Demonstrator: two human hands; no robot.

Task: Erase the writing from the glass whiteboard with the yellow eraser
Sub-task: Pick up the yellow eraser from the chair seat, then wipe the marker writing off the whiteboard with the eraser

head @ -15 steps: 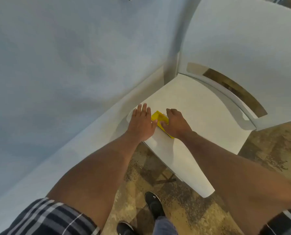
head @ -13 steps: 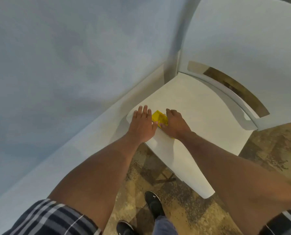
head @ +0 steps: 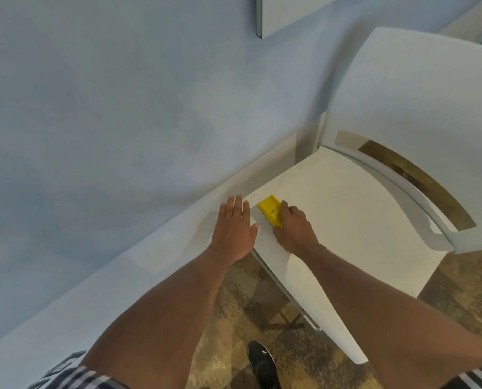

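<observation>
The yellow eraser [head: 270,210] lies flat on the white chair seat [head: 346,214], near its left corner by the wall. My right hand [head: 294,228] rests on the eraser's near end, fingers curled around it. My left hand [head: 234,228] lies flat with fingers together at the seat's left edge, a small gap from the eraser. The lower corner of a white board [head: 284,12] shows high on the wall; no writing is visible on it.
A pale blue wall [head: 108,108] fills the left, with a white baseboard ledge [head: 94,299] along its foot. The chair's curved backrest [head: 419,102] rises at right. Patterned carpet [head: 234,318] and my black shoe [head: 262,363] lie below.
The camera has tilted up, bringing the board's corner into sight. My left hand has drawn slightly away from the eraser, uncovering more of it. My right hand stays on it.
</observation>
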